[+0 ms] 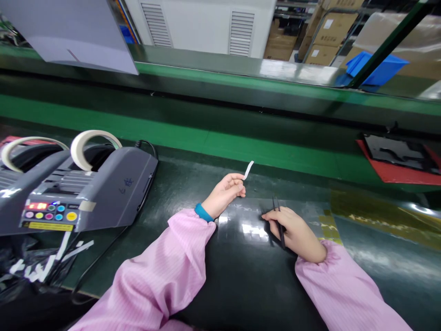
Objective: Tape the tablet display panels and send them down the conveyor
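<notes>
Between the fingertips of my left hand point(225, 195), a short strip of white tape point(248, 170) is pinched, its free end curving upward. My right hand point(291, 227) is closed around black tweezers point(279, 223), tips pointing away from me. Both hands are above a clear film point(241, 220) on the dark green tabletop point(241, 280); glare covers part of that film. At the left stands a grey tape dispenser point(120, 188) carrying a roll of cream tape point(80, 149) and lit buttons.
A second dispenser point(14, 207) sits at the far left, with loose tape scraps point(44, 266) below. A black cable point(103, 253) runs along the table. Yellowish tape point(379, 216) lies at right. A black part point(403, 154) rests on a red sheet point(386, 168). A raised green ledge point(206, 78) crosses behind.
</notes>
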